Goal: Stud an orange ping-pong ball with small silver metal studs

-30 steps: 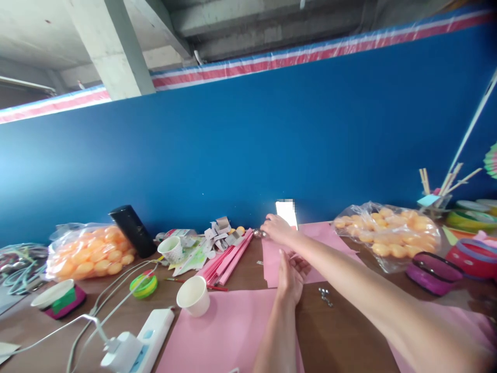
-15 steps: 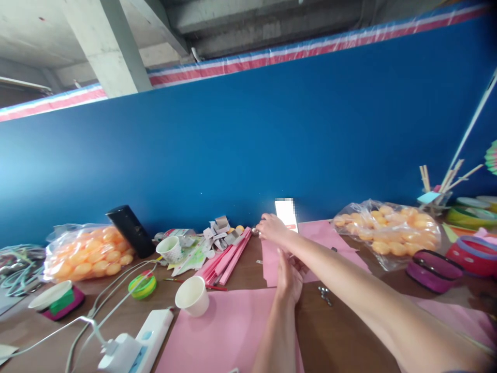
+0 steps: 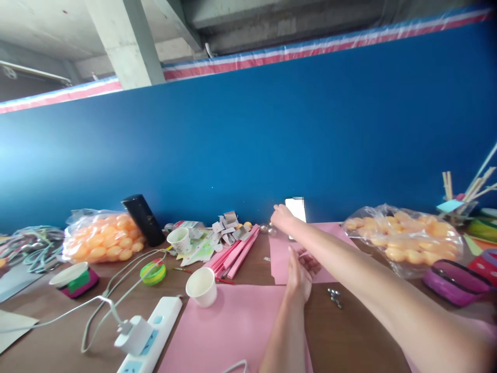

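Observation:
My right hand [image 3: 282, 218] reaches across to the back of the table, its fingers bent together beside small shiny metallic balls [image 3: 267, 228] and in front of a lit phone [image 3: 295, 209]. Whether the fingertips pinch anything is too small to tell. My left hand [image 3: 301, 272] is cupped palm up with fingers apart, under the right forearm and over pink paper [image 3: 280, 259]. Whatever may lie in its palm is hard to make out. Small metal pieces [image 3: 334, 298] lie on the table right of the left wrist.
A white paper cup [image 3: 201, 287] stands on a pink sheet [image 3: 233, 321]. Pink strips [image 3: 238, 254], a power strip [image 3: 155, 331] with cables and a black cylinder [image 3: 143, 220] are leftward. Bags of orange balls [image 3: 103, 238] stand at both sides; a purple pouch [image 3: 456, 282] is right.
The view has shifted left, so the table items appear farther right. My right hand has moved slightly off the metallic balls, which show more now. My left hand stays cupped.

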Available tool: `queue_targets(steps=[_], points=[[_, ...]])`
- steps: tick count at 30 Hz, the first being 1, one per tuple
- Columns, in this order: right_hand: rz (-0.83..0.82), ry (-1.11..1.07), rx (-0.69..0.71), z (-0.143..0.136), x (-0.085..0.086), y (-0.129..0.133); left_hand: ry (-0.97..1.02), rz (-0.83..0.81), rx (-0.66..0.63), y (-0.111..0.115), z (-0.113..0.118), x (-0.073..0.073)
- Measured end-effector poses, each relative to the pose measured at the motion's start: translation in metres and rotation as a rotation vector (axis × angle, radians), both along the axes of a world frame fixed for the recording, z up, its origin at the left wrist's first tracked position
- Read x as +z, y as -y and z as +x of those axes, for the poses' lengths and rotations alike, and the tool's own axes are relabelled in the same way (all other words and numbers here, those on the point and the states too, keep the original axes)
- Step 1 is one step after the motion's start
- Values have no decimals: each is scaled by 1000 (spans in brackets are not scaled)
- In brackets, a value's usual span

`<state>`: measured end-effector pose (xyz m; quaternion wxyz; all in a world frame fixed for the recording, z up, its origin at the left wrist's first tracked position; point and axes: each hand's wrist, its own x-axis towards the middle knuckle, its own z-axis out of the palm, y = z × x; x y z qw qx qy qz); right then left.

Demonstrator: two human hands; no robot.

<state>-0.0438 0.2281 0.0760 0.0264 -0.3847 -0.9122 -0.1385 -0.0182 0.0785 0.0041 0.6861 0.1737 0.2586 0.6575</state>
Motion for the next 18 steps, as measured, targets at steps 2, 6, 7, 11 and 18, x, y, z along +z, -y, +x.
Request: queue_targets(steps=[2, 6, 7, 11, 18], points=[[-1, 11, -41, -9, -8, -4, -4, -4, -7, 1, 0, 2], [-6, -36, -112, -21, -24, -13, 2, 11, -23, 6, -2, 11], [-7, -56, -124, -22, -28, -15, -7, 4, -31, 7, -2, 14], [-14, -156, -153, -23, -37, -21, -37, -30, -51, 11, -4, 19], [-62, -286, -189, -25, -38, -13, -19, 67, -15, 15, -6, 19]])
